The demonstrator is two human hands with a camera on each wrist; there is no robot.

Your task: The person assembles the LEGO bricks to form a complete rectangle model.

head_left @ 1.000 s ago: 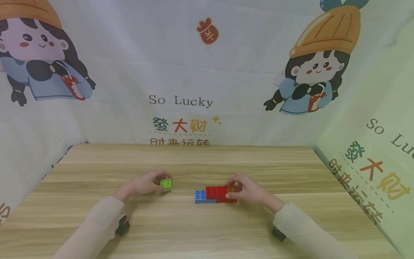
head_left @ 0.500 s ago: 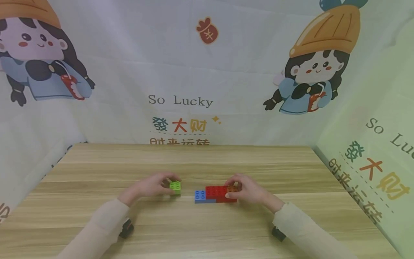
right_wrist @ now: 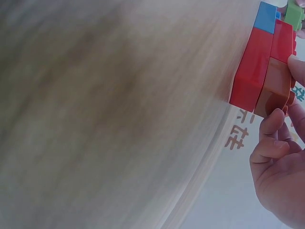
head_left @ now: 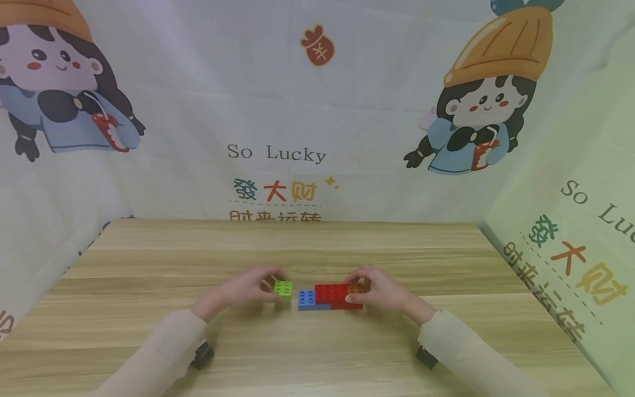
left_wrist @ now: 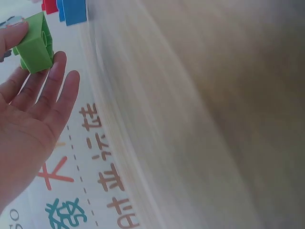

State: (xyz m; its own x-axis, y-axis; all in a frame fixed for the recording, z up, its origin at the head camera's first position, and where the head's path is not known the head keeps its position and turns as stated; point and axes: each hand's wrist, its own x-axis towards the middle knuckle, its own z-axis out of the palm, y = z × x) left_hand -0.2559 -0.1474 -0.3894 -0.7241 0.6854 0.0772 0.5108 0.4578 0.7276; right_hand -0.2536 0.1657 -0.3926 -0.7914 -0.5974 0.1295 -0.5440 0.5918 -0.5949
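My left hand (head_left: 248,285) pinches a small lime-green toy building brick (head_left: 283,289) between thumb and fingers. The left wrist view shows the thumb on one face of that green brick (left_wrist: 34,45), fingertips against the opposite one. Just right of it sits a joined two-layer block of bricks. Its bottom layer is a blue brick (head_left: 306,301) at the left and a red brick (head_left: 340,305) at the right. On top lie another red brick (head_left: 328,291) and a brown brick (right_wrist: 274,86). My right hand (head_left: 381,289) grips the brown end.
All of it is on a wood-grain table (head_left: 278,358). A white printed cloth (head_left: 387,138) stands behind the table and along its sides. Black wrist devices, such as the one at the left cuff (head_left: 202,354), show beneath both sleeves.
My left hand has carried the green brick rightward, from well left of the joined bricks to close beside the blue one. The right hand and joined bricks have stayed in place.
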